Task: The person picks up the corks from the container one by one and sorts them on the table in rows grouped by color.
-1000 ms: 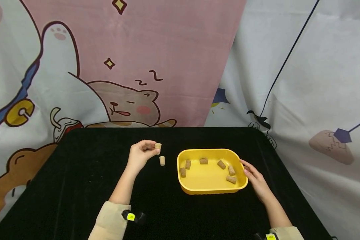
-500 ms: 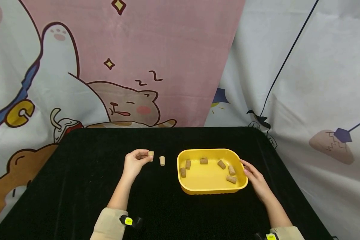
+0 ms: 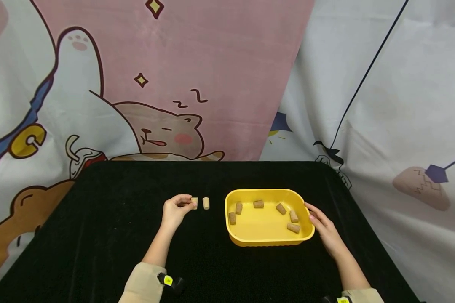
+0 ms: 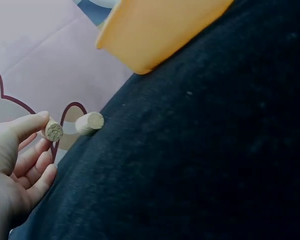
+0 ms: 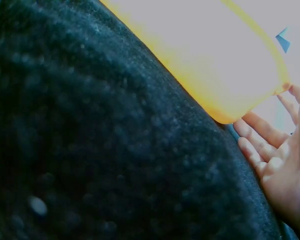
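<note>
My left hand (image 3: 173, 213) pinches a small pale cork stopper (image 3: 194, 203) between thumb and fingertips. The left wrist view shows the speckled end of this cork stopper (image 4: 54, 132) beside the thumb. Just to its right, a second cork stopper (image 3: 206, 203) stands upright on the black cloth. Whether the held one touches the cloth I cannot tell. Further right sits a yellow plastic tray (image 3: 265, 243) with several browner cork stoppers (image 3: 293, 228) spread over its floor. At the tray's right end, my right hand (image 3: 326, 231) rests its extended fingers (image 5: 262, 129) against the outer wall and rim.
A black cloth (image 3: 98, 235) covers the table, whose back edge meets a cartoon-printed curtain (image 3: 235, 84). White curtain (image 3: 413, 105) hangs along the right side. Dark wrist cameras sit at both sleeves.
My left hand came down and left with the cork stopper, then slid slightly right, bringing it beside the standing one. The right hand and tray stayed in place; the head view shifted slightly.
</note>
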Motion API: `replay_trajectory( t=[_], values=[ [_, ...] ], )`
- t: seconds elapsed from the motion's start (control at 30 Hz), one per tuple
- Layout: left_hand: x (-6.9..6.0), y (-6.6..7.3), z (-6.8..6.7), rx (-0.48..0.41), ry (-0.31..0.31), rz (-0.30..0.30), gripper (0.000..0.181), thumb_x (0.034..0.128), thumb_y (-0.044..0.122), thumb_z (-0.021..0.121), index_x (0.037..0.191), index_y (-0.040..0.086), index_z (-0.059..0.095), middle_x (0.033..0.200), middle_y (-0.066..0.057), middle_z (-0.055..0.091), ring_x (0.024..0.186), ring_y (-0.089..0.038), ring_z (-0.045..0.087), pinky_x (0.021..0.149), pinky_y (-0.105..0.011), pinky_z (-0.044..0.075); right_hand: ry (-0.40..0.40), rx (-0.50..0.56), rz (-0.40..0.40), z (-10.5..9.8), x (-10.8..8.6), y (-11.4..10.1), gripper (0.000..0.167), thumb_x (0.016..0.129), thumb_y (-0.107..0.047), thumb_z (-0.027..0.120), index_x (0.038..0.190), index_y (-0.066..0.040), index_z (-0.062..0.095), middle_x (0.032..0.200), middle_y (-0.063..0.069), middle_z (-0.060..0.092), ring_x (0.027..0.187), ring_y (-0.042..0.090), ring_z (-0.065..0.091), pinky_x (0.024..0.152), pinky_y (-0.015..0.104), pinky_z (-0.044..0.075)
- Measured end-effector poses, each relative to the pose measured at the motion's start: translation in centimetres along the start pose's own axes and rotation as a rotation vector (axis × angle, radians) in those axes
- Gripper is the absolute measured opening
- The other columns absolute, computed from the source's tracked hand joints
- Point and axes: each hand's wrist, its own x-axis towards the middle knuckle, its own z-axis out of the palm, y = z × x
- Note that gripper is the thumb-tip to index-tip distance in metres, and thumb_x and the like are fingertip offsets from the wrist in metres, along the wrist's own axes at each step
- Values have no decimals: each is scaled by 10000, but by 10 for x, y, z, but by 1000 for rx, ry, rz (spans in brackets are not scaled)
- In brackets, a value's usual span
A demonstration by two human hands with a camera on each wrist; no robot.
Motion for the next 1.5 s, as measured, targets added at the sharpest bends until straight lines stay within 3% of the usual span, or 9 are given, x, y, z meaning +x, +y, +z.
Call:
replay_trajectory(
  t=[0.1,0.37,0.67,1.23,1.33,1.5],
  values=[
    [3,-10,3,5,13,-8,231,782,80,789,977,-8,700,900,-104,697,833,-193,643,720,-211,495,7,1,14,0,0,0,436,1055,-190,332,1468,-47,324,1304,-139,504,1108,59,540,862,240,463],
    [4,-13,7,19,83,-35,206,770,54,793,944,-14,708,875,-114,700,799,-187,657,649,-196,513,2,-8,33,-1,-1,1,441,1056,-208,328,1474,-67,320,1317,-142,489,1114,64,535,869,252,459],
    [4,-14,10,134,89,0,207,763,83,805,924,-6,710,839,-103,706,745,-203,664,627,-219,512,8,-4,24,0,0,2,433,1056,-186,328,1468,-54,329,1303,-134,509,1104,55,542,863,240,459],
    [5,-21,11,390,93,159,232,811,202,782,921,11,712,809,-69,635,718,-198,586,641,-351,494,3,-15,-21,1,-1,1,429,1054,-137,316,1466,-18,312,1308,-122,500,1113,43,533,862,234,460],
    [4,-21,11,390,97,176,229,822,202,772,927,8,710,805,-63,624,711,-192,577,628,-347,489,2,-16,-2,0,-1,-1,434,1056,-155,316,1472,-32,309,1309,-119,488,1111,36,529,860,234,458],
    [2,-20,9,313,114,195,206,829,154,761,935,-16,711,805,-82,638,712,-209,590,629,-343,494,-9,-11,2,0,-1,-2,439,1057,-162,309,1477,-36,297,1325,-43,489,1110,51,532,859,244,462]
  ],
)
